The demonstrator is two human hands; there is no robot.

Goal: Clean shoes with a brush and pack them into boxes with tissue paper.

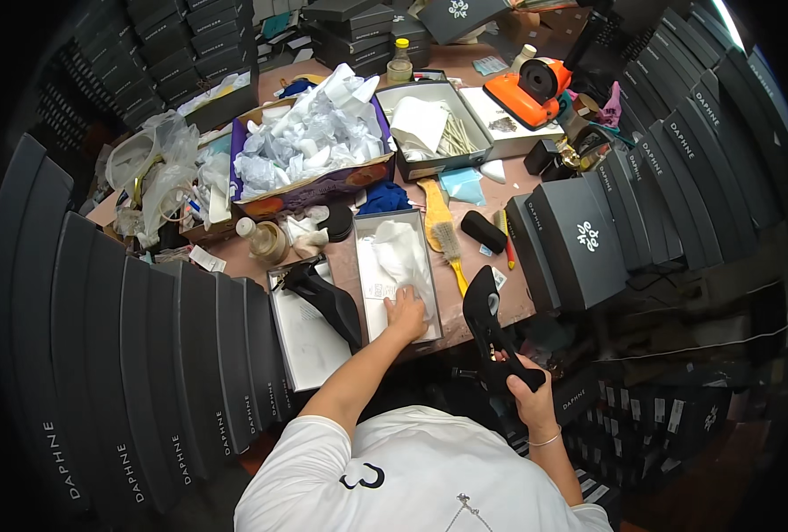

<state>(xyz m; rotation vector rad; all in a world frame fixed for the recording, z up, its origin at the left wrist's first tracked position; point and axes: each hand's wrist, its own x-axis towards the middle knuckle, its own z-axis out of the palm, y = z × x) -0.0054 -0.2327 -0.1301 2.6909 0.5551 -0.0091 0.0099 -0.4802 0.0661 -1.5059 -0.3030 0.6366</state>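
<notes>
A black high-heeled shoe (484, 310) hangs in my right hand (534, 399), its toe pointing up and away from me. My right fingers are closed around its heel end. My left hand (405, 316) reaches into a white-lined shoebox tray (374, 257), fingers apart against crumpled white tissue paper (401, 253) and a small printed slip. Left of it, another black heeled shoe (323, 297) lies across a shoebox part with a white inside (310, 341).
Tall stacks of dark shoeboxes (93, 328) flank me, with more shoeboxes (580, 235) at right. Beyond lie a carton (323, 184) heaped with wrapping, a brush (447, 244), a black oblong case (483, 232), a glass jar (270, 241) and an orange device (522, 93).
</notes>
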